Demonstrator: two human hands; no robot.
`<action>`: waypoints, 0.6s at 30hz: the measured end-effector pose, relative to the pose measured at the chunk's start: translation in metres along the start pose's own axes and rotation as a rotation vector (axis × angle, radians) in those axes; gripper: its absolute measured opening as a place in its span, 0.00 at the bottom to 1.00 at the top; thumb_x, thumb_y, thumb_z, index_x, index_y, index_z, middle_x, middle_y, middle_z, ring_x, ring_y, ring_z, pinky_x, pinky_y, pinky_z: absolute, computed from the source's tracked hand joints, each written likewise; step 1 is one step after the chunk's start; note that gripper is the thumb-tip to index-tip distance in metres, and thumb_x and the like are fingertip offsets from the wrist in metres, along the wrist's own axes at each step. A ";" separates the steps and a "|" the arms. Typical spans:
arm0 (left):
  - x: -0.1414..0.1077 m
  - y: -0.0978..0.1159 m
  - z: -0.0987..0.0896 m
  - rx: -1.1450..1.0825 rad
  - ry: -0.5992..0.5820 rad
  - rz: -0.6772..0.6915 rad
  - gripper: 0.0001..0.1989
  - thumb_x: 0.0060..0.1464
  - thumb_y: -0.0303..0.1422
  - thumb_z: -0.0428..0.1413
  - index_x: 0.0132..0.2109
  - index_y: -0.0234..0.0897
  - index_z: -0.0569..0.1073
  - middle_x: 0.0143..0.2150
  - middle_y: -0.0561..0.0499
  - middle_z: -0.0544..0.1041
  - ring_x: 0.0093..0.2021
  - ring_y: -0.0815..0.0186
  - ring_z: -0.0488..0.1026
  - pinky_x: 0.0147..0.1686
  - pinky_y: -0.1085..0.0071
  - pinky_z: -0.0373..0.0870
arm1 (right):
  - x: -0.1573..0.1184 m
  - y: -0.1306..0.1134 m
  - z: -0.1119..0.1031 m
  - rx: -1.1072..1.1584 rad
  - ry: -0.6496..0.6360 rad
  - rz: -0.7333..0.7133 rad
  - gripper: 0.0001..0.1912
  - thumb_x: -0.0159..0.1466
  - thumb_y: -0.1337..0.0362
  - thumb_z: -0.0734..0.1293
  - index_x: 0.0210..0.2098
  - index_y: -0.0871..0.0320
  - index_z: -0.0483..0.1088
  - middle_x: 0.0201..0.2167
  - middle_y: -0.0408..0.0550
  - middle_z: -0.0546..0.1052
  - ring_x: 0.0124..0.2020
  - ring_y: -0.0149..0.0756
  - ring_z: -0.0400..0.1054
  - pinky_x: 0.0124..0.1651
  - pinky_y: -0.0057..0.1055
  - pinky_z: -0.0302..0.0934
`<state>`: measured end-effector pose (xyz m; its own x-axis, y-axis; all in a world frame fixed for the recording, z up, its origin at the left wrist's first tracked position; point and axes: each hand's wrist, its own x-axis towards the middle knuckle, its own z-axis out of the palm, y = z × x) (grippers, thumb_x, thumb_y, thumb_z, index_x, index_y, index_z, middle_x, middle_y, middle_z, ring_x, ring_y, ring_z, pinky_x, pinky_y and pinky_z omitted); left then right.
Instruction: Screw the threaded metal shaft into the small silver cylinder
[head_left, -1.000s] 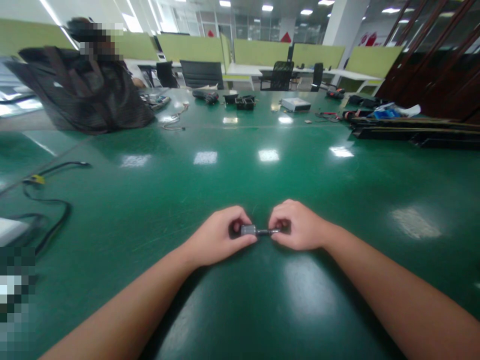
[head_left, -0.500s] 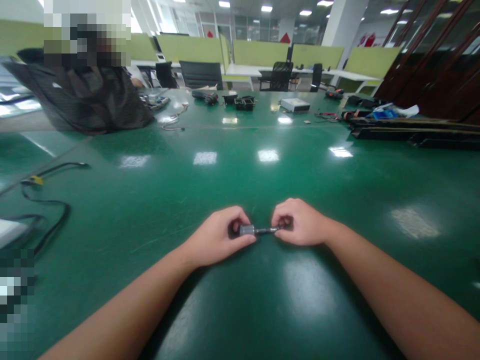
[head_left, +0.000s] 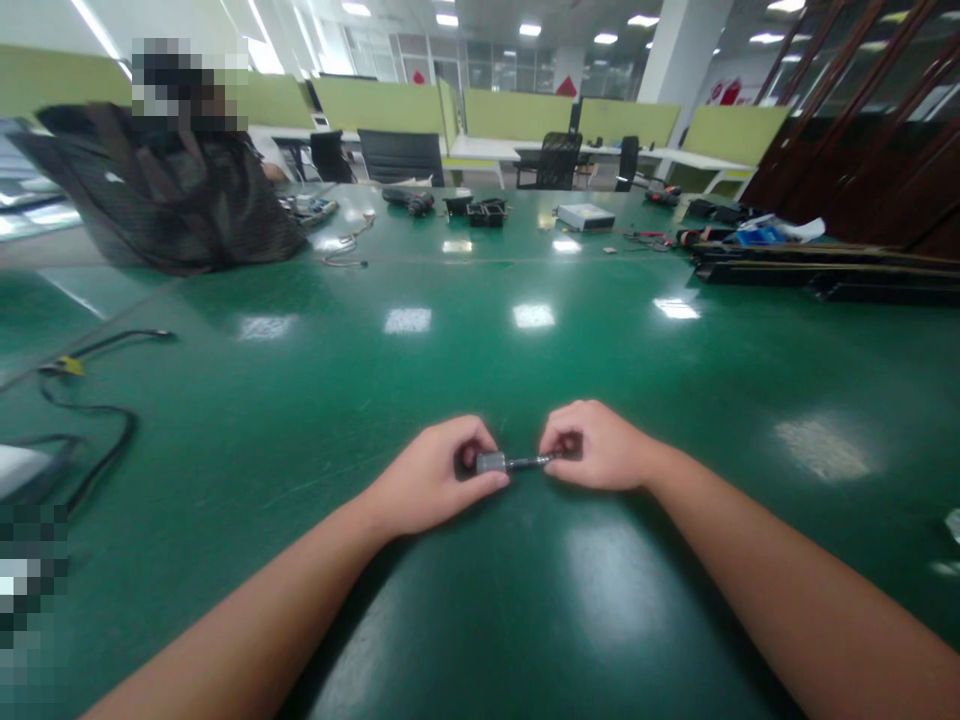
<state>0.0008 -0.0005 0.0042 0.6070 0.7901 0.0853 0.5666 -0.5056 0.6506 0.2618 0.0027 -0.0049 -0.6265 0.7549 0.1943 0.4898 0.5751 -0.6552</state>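
Note:
Low over the green tabletop (head_left: 420, 380), a small grey cylinder (head_left: 491, 462) with a thin dark metal shaft (head_left: 525, 462) lies level between my two hands. My left hand (head_left: 442, 475) grips the cylinder's end, thumb on the near side and fingers curled round behind. At the shaft's right end, my right hand (head_left: 596, 445) pinches its tip between thumb and fingers. The fingers hide the shaft's far end, and the cylinder's left end is partly in shadow.
A dark bag (head_left: 180, 200) stands at the back left, a person partly behind it. Black cables (head_left: 112, 410) lie at the left. Along the far side are black parts (head_left: 486, 210), a silver box (head_left: 585, 217) and long black strips (head_left: 825, 270) at the right.
The view has shifted slightly, so the far objects sit a little differently. Both hands keep their hold on the cylinder and shaft, with hardly any movement.

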 end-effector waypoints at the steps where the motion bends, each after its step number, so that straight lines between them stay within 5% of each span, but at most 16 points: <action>1: 0.000 0.000 0.000 -0.001 0.001 0.003 0.12 0.56 0.41 0.62 0.39 0.37 0.73 0.32 0.53 0.73 0.32 0.65 0.71 0.32 0.71 0.65 | 0.001 -0.003 0.003 -0.002 0.007 -0.011 0.02 0.55 0.69 0.72 0.30 0.60 0.77 0.27 0.43 0.76 0.28 0.30 0.68 0.33 0.26 0.60; 12: -0.001 -0.001 0.002 0.021 0.013 0.006 0.13 0.51 0.37 0.65 0.41 0.37 0.73 0.33 0.53 0.74 0.33 0.65 0.72 0.32 0.71 0.65 | 0.010 -0.016 0.027 -0.035 0.080 -0.028 0.06 0.59 0.68 0.74 0.37 0.58 0.79 0.31 0.44 0.78 0.31 0.31 0.70 0.38 0.28 0.60; 18: -0.001 0.000 0.000 -0.016 0.003 0.023 0.10 0.57 0.39 0.60 0.42 0.38 0.75 0.33 0.53 0.74 0.33 0.65 0.72 0.33 0.71 0.66 | 0.010 -0.015 0.025 -0.045 0.073 -0.042 0.04 0.60 0.67 0.73 0.36 0.58 0.79 0.30 0.43 0.77 0.30 0.31 0.69 0.38 0.28 0.59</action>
<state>0.0003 -0.0011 0.0044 0.6183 0.7792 0.1028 0.5433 -0.5182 0.6605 0.2329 -0.0065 -0.0116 -0.6019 0.7498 0.2747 0.4920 0.6192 -0.6120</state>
